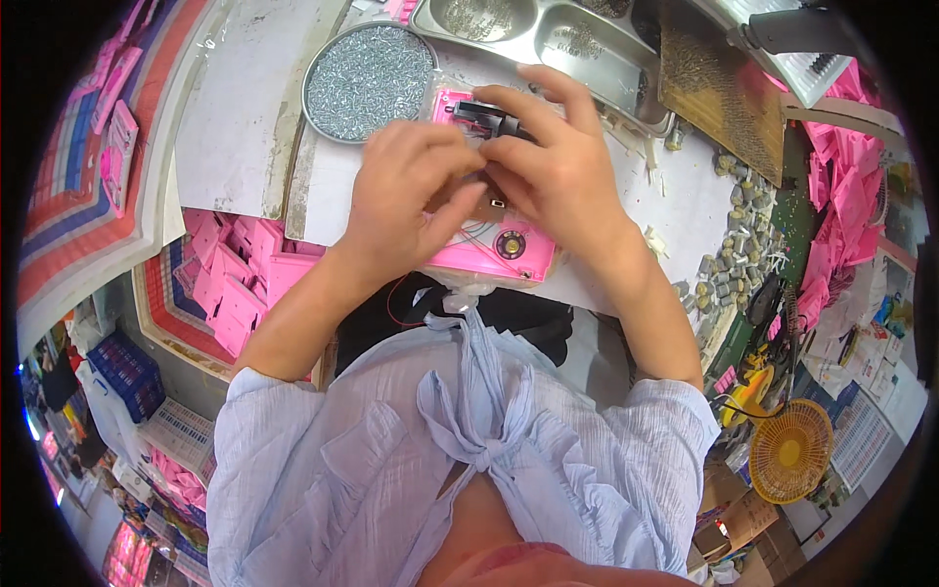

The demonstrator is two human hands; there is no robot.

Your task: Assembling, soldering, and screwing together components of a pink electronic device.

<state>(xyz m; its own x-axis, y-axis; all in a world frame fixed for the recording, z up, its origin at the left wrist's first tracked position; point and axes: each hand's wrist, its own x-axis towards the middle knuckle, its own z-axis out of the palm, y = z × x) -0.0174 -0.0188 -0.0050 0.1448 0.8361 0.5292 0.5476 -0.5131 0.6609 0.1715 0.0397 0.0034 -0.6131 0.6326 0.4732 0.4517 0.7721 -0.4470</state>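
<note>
A pink plastic housing lies on the worktable before me, with a round black speaker and thin wires in its near part. At its far end sits a black plastic part. My right hand bends over this part, fingers closed around it from the right. My left hand reaches in from the left with curled fingers, its fingertips meeting the right hand's over the housing. Whatever the left fingertips pinch is hidden. Beneath the hands a brown piece shows in part.
A round tray of screws stands at the far left, beside metal trays of small parts. Small motors are heaped on the right. Pink housings fill a box at left. A yellow fan stands lower right.
</note>
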